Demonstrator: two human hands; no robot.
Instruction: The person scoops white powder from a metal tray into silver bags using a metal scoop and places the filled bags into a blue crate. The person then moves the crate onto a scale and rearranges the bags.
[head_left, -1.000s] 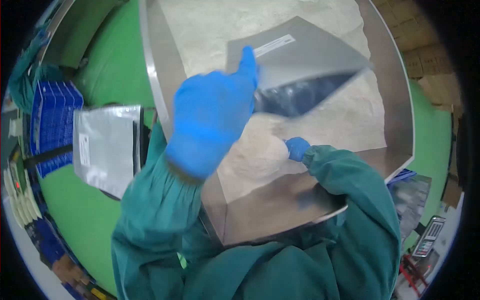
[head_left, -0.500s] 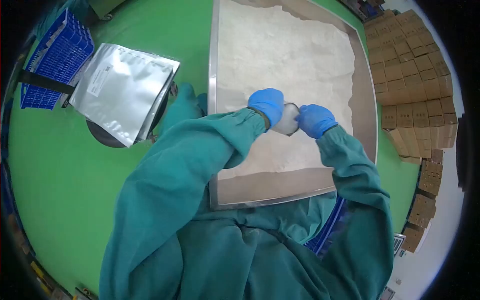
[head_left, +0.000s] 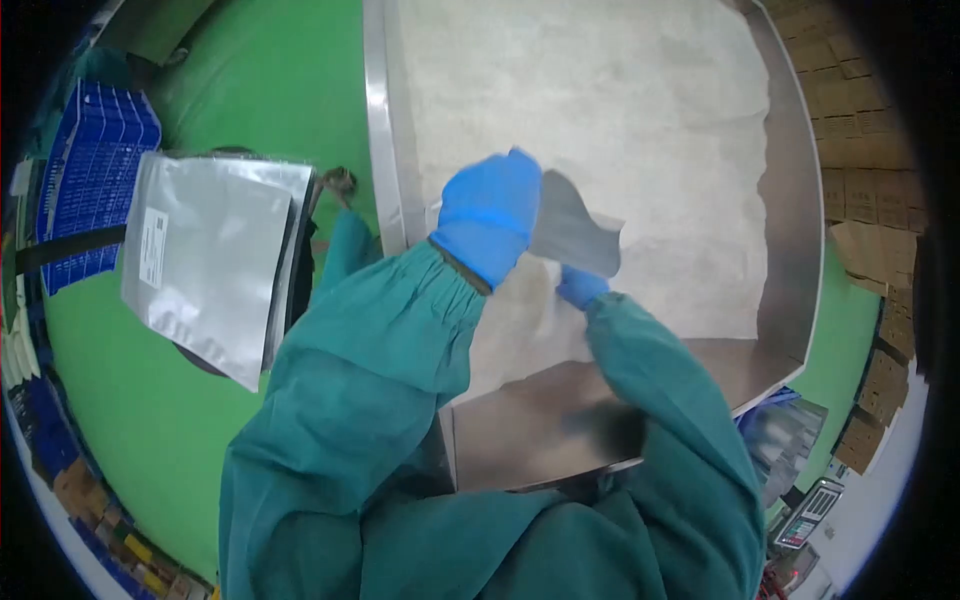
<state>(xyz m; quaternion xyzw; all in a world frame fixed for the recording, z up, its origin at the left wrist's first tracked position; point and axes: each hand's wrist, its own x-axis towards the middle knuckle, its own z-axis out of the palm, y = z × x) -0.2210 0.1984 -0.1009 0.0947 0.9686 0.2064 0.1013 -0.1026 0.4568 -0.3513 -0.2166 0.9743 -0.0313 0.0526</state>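
Note:
Blue gloves cover both hands, with green sleeves behind them. My left hand (head_left: 490, 215) is closed on the left edge of a thin grey sheet (head_left: 575, 228), held over a metal tray (head_left: 382, 130). My right hand (head_left: 582, 287) is below the sheet's lower edge, partly hidden by it; its fingers cannot be made out. A wide layer of off-white material (head_left: 590, 100) with uneven edges lies in the tray beneath both hands.
Silver pouches (head_left: 210, 250) are stacked on a round support at the left. Behind them stands a blue basket (head_left: 98, 170). Cardboard boxes (head_left: 870, 195) are piled at the right. Clear bags (head_left: 785, 440) and a device with a display (head_left: 812, 512) are at the lower right.
My view has shifted closer over the tray. The grey piece between my hands now shows as a broader sheet. My right hand has moved lower, beneath it.

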